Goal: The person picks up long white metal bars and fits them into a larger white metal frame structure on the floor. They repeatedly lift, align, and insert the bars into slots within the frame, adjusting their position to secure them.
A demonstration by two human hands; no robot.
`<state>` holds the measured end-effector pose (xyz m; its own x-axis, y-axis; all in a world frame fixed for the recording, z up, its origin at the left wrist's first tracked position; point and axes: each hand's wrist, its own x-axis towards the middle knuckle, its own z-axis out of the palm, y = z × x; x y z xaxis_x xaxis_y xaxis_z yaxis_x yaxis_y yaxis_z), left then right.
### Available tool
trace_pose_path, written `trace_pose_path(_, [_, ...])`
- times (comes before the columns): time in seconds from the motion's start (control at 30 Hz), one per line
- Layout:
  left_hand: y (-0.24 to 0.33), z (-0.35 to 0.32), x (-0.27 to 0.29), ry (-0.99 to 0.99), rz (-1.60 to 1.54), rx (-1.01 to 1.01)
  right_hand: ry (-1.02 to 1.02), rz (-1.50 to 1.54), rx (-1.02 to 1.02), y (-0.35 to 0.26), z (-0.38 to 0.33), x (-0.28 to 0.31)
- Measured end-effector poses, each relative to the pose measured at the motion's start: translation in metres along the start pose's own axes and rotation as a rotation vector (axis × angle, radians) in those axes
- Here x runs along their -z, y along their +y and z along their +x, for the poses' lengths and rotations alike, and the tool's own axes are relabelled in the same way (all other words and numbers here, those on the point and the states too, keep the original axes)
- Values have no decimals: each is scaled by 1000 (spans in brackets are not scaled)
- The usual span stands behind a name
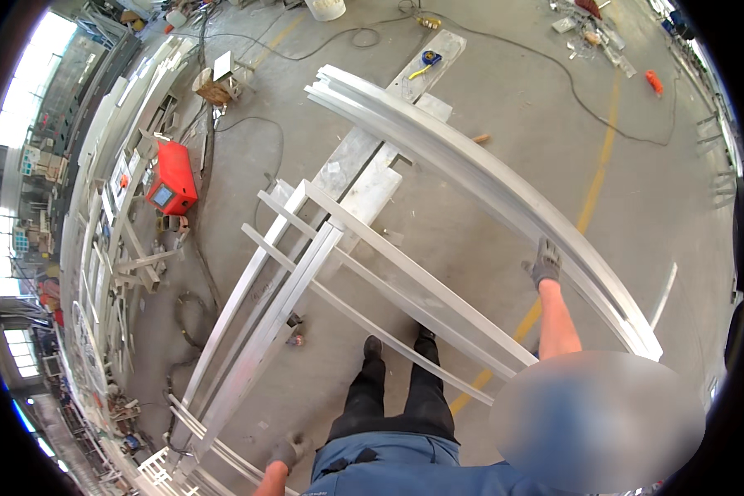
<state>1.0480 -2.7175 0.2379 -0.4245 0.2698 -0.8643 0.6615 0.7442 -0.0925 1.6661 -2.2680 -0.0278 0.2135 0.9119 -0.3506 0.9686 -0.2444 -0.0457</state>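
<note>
head view: right hand (545, 263), gloved, fingers clamped on the long metal rail (488, 186) at right; left hand (288, 450), lower centre, grips the metal frame (306, 273).

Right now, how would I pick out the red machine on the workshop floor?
Start from the long aluminium frame that the gloved left hand and right hand grasp, then look left across the concrete. The red machine sits beside the stacked metal racks. It is the only bright red box there, with a small screen on its face.

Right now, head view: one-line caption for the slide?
Two gloved hands, left hand and right hand, grip opposite side rails of a long aluminium frame above a concrete workshop floor.
</note>
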Motion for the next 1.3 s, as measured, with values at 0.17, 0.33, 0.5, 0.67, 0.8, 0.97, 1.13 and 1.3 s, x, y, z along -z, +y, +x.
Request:
trace_pose_path(0.17, [-33,-2,-54,-119,-70,141,-48,-38,-39,-23,84,-11])
trace_pose_path(0.33, [-13,-15,-58,-125,-191,256,117,-140,-57,-29,87,-56])
trace_pose_path(0.5, [24,-8,-50,-156,-248,258,184,-235,17,8,102,-68])
trace_pose_path(0.67, [15,-3,-63,-154,-258,254,79,-191,30,-23,98,-28])
trace_pose_path(0.8, [27,-3,-61,-136,-251,216,85,-157,40,-12,91,-73])
trace_pose_path(0.97, [39,-28,-66,-30,-298,116,244,-202,270,9,94,-133])
trace_pose_path(1.13, [55,-1,-64,-14,-245,72,55,-40,419,84,78,-96])
trace_pose_path(1.3, [84,-47,-61,-46,-413,186,-257,143,291,43,-4,-31])
